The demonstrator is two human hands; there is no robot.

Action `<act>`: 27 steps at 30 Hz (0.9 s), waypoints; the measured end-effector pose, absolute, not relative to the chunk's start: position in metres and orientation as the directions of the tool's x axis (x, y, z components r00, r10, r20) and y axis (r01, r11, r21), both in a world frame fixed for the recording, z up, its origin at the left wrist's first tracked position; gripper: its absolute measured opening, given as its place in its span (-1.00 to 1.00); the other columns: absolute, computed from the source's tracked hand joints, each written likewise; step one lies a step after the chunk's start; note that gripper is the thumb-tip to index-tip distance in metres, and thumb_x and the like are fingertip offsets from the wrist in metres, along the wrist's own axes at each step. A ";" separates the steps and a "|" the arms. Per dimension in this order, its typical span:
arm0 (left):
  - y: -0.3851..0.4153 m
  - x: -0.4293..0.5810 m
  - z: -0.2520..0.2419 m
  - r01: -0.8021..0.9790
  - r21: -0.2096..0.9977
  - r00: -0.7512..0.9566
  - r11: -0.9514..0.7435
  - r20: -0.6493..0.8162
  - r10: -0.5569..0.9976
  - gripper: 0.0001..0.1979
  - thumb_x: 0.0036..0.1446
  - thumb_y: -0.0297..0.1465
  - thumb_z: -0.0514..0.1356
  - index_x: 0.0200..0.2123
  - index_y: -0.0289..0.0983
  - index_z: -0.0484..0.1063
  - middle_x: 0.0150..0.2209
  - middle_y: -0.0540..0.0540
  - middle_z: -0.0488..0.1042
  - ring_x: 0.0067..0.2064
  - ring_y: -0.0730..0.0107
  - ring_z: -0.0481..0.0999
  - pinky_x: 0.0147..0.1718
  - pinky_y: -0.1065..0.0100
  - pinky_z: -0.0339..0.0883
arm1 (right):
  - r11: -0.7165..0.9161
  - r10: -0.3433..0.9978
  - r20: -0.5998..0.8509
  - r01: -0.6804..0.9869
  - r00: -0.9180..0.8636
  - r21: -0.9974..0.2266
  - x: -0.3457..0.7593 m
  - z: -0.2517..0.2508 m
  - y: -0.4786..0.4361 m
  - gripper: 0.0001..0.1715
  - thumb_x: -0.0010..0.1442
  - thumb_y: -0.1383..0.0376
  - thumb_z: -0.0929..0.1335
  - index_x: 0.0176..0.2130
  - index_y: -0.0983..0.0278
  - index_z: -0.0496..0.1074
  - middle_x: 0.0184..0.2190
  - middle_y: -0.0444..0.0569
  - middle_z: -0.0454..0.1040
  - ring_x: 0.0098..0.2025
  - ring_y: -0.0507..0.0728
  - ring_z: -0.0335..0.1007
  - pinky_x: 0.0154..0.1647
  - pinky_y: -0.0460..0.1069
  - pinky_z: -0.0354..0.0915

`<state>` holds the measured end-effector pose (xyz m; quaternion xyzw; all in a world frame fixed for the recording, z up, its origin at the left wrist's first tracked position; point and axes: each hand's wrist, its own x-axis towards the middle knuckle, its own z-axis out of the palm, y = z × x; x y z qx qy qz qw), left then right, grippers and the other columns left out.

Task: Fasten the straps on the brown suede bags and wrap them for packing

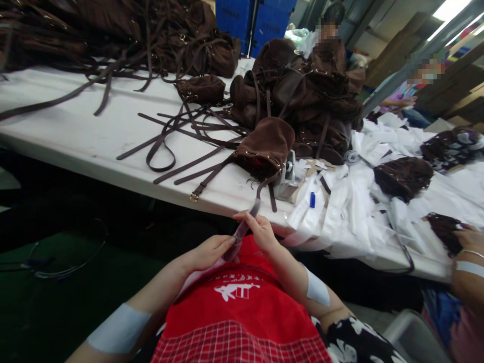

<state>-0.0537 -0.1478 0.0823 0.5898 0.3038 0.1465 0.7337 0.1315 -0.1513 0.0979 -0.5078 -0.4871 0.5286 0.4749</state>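
Observation:
At the table's front edge, my left hand [214,250] and my right hand [260,230] are both closed on a brown bag strap [243,230] covered in translucent plastic. My right fingers pinch it higher up, while my left grips the lower part over my red apron [242,292]. From the covered part the strap runs up to a small brown drawstring bag [268,143] lying on its side on the table. The bag's mouth faces me, and loose straps, one with a gold buckle [194,197], spread to its left.
More brown bags [287,85] are heaped behind, with another pile [181,35] at the back left. White plastic sleeves [351,206] cover the right of the white table [56,128]. Among them lies a blue object [312,200]. A co-worker's hand [471,239] touches brown material at the right.

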 end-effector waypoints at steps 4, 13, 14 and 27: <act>-0.146 -0.038 0.089 0.058 0.967 0.668 0.248 -0.223 0.710 -0.43 0.24 0.06 0.01 -0.40 -0.33 0.49 -0.45 -0.14 0.57 -0.41 0.31 0.52 -0.36 0.33 0.38 | -0.214 0.970 -0.196 -0.121 -0.147 -0.969 0.117 0.085 -0.159 -0.34 0.20 -0.19 0.28 -0.18 0.30 0.59 -0.61 -0.10 0.40 -0.56 0.05 0.30 -0.49 -0.04 0.26; -0.131 -0.042 0.069 0.109 0.949 0.693 0.297 -0.287 0.662 -0.50 0.01 0.01 0.30 -0.28 -0.35 0.51 -0.30 -0.15 0.59 -0.24 0.24 0.54 -0.17 0.26 0.37 | -0.160 0.986 -0.165 -0.149 0.020 -0.976 0.128 0.100 -0.143 -0.32 0.16 -0.22 0.29 -0.23 0.32 0.57 -0.53 -0.03 0.50 -0.49 0.09 0.39 -0.41 -0.03 0.30; -0.131 -0.046 0.068 0.129 0.950 0.720 0.285 -0.287 0.632 -0.52 0.06 0.01 0.26 -0.31 -0.35 0.51 -0.33 -0.14 0.59 -0.26 0.24 0.54 -0.18 0.26 0.37 | -0.150 0.986 -0.159 -0.144 0.053 -0.978 0.129 0.101 -0.140 -0.31 0.16 -0.23 0.29 -0.25 0.32 0.57 -0.52 -0.02 0.51 -0.47 0.10 0.41 -0.38 -0.01 0.32; -0.121 -0.028 0.096 0.129 0.964 0.573 0.230 -0.262 0.776 -0.43 0.11 0.12 0.12 -0.48 -0.32 0.43 -0.53 -0.09 0.48 -0.47 0.32 0.47 -0.45 0.35 0.32 | -0.273 0.961 -0.252 -0.261 -0.113 -0.926 0.112 0.096 -0.144 -0.26 0.13 -0.24 0.31 -0.23 0.36 0.58 -0.69 -0.16 0.32 -0.68 -0.02 0.15 -0.61 -0.09 0.17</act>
